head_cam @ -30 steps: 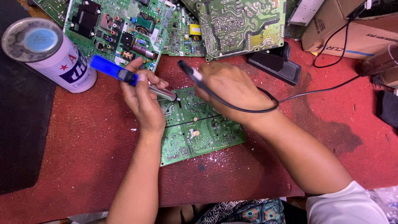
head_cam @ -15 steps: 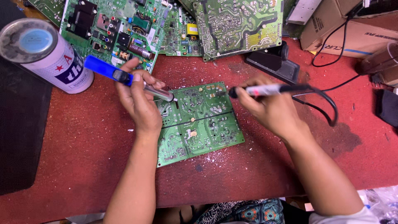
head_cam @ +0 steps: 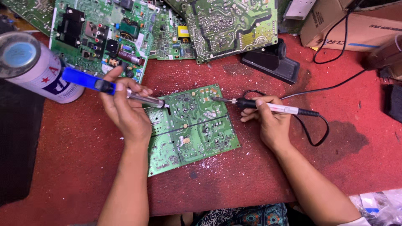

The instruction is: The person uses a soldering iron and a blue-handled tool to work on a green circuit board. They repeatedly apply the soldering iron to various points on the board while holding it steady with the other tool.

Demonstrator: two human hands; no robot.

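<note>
Your left forearm comes up from the bottom edge, and your left hand (head_cam: 125, 115) sits just left of the green printed circuit board (head_cam: 190, 127) lying flat on the red felt-covered worktop (head_cam: 251, 175). That hand is closed around the blue-handled desoldering pump with a metal barrel (head_cam: 113, 88), thumb and fingers curled over the joint between handle and barrel. The tool lies tilted, handle up to the left, and its tip rests at the board's upper left edge. The far end of the blue handle crosses in front of the white cylindrical spray can with a grey cap (head_cam: 35, 69), which stands at the left and is cut off by the picture's edge.

The board sits between your two hands, slightly turned, solder side up, with pale crumbs scattered about its lower edge.

Your right forearm enters from the lower right corner, wrist bent inward. Your right hand (head_cam: 272, 123) is closed in a pen-like grip on the slim soldering iron with a white and black handle (head_cam: 261, 105), held almost level, its tip at the board's upper right corner. Whether the tip touches a joint is too small to tell. Its black cord (head_cam: 314, 129) loops behind the hand.

Behind, several larger green circuit boards (head_cam: 228, 25) overlap and run out of view at the top.
</note>
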